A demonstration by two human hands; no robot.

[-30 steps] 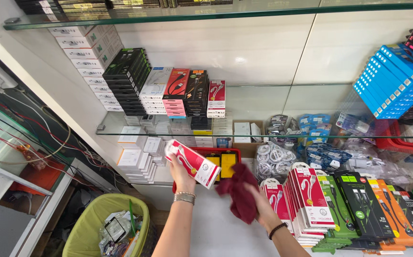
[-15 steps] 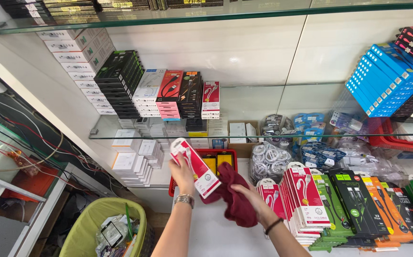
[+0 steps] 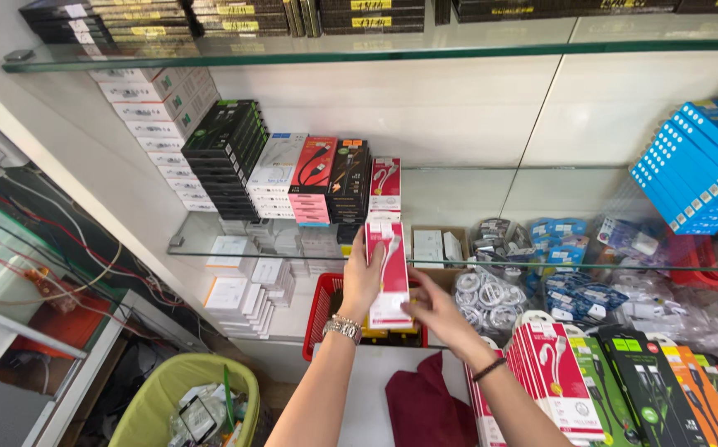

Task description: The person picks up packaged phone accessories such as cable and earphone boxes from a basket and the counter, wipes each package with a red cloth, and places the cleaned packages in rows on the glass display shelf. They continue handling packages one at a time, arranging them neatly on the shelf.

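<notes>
From the head camera I look down at my two hands in front of a wall of glass shelves. My left hand [image 3: 361, 280] holds a red and white cable box [image 3: 389, 273] upright, the fingers wrapped around its left edge and a metal wristwatch [image 3: 343, 329] on the wrist. My right hand [image 3: 440, 313] touches the box's lower right corner, thumb and fingertips pinched lightly on it, a dark band on that wrist. The box stands in the air just in front of the middle glass shelf [image 3: 210, 250], below the row of stacked cartons there, where a matching red and white box [image 3: 385, 185] stands at the right end of the row.

Under my hands a dark red cloth [image 3: 427, 407] lies crumpled on the white worktop [image 3: 357, 389], untouched by either hand. Behind the box sits a red plastic basket [image 3: 322, 310]. To the right, near my right forearm, stands a row of red and white cable packs [image 3: 559, 377], then green and orange ones. Coiled white cables in bags [image 3: 491, 294] lie further back. At lower left is a green waste bin [image 3: 183, 407] full of wrappers. Blue boxes [image 3: 694, 170] are stacked at the upper right.
</notes>
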